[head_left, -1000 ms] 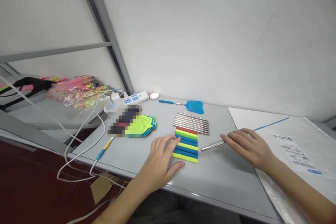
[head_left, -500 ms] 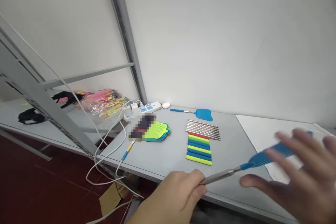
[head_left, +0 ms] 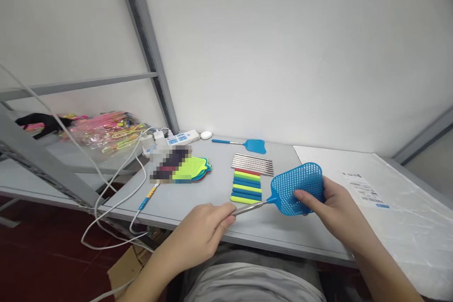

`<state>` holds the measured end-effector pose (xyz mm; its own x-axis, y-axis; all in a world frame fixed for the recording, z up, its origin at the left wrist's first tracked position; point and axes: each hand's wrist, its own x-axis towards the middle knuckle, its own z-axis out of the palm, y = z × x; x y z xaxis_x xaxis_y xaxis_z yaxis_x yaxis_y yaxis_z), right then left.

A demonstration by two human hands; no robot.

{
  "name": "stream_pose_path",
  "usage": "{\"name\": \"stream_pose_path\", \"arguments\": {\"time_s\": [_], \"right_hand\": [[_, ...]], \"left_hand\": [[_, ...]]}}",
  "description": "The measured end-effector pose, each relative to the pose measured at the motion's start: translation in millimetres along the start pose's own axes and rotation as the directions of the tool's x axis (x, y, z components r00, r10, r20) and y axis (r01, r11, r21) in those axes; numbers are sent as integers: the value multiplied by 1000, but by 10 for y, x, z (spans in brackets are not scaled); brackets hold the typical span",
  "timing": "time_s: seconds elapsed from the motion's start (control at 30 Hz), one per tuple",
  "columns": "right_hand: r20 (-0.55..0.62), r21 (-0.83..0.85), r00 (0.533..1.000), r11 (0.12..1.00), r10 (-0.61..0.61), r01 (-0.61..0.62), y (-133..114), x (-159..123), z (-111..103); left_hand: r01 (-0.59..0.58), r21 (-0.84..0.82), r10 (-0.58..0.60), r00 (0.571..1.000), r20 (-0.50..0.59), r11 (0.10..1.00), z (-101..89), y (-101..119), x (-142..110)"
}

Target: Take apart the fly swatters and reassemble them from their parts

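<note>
The blue swatter head (head_left: 286, 189) is right of the coloured tubes (head_left: 247, 187); fingers of the right hand (head_left: 336, 208) pinch it; those of the left hand (head_left: 200, 229) hold the metal rod (head_left: 250, 207); best keep both straight.

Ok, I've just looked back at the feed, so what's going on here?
A person holds a blue swatter, the left hand closed on its metal rod and the right hand gripping its mesh head. The left hand hides the rod's near end. On the table, coloured tubes lie in front of loose metal rods. Another blue swatter lies near the wall.
</note>
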<state>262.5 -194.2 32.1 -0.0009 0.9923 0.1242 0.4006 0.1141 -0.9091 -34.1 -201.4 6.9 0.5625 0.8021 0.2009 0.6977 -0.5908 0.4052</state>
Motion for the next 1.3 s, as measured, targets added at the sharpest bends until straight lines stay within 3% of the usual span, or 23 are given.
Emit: {"name": "stream_pose_path", "arguments": {"time_s": [0.13,0.3,0.47,0.67,0.8,0.87,0.97,1.03,1.07,1.1,1.13,1.2,1.27,1.3], "right_hand": [[78,148,996,987,49,-60,17,-61,74],[215,329,975,936,55,-125,60,-129,189],[298,410,952,891,71,-195,41,-203,348],[276,267,961,959,14,-90,85,-237,257],[234,-42,961,986,-145,159,96,-246,141],[245,-180,909,906,-337,384,113,-256,87],[234,-396,715,607,-659,689,158,-276,28],[182,-565,578,396,-796,724,188,-284,14],[152,-631,538,338,-829,698,200,-283,14],[116,-677,534,327,-837,659,208,-278,15],[71,-698,563,363,-823,618,214,-269,15],[-97,-644,688,572,-719,507,218,-245,5],[-261,-407,821,829,-507,383,214,-228,-23],[-260,-251,883,910,-391,329,210,-227,-43]], "left_hand": [[-54,190,58,998,-11,980,-18,-68,28],[-121,338,189,966,-176,933,123,-12,73],[-153,356,256,930,-263,922,261,105,103],[-181,247,241,940,-241,952,221,106,61],[-191,207,235,948,-213,959,211,112,25],[-193,192,232,950,-210,962,227,122,21],[-205,163,237,948,-212,965,253,142,28],[-214,132,239,946,-219,968,260,154,29],[-214,117,236,945,-226,970,259,157,26],[-214,105,234,944,-233,971,255,157,20],[-214,98,232,943,-237,972,249,154,13],[-214,106,234,943,-238,971,238,143,1],[-222,142,251,938,-238,965,236,133,1],[-229,167,265,933,-242,959,238,132,7]]}}
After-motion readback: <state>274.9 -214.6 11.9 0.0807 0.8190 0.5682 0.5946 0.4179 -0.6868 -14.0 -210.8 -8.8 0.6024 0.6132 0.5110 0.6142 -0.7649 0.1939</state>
